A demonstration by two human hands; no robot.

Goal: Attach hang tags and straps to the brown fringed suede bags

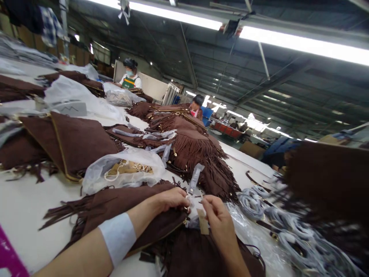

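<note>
Gripping a corner of the brown bag (115, 204) on the table (25, 200), the left hand (172, 198) faces the right hand (219, 215), which pinches a white string (201, 196) right of the bag; the tan tag (203, 222) there appears not yet fastened.

Dk brn on bag (121, 200), gold along zip (173, 231). Plain tan on tag (203, 223). V. pale blue on wrist band (118, 235). Translucent wht on poly bag (95, 175), mustard-tan w/ wht strings on contents (125, 167). Dk brn again on fringed pile (194, 148), also on L bags (83, 134) w/ gold edging. Wht on table (23, 196). Grey-wht on coils (250, 204). Bright magenta on corner strip (9, 254). Blue-&-wht check on shirt (50, 25). Green w/ orange-yellow stripes on co-worker's apron (128, 82), pale blue-green on mask (129, 72). Red on far bench (227, 129).
</note>
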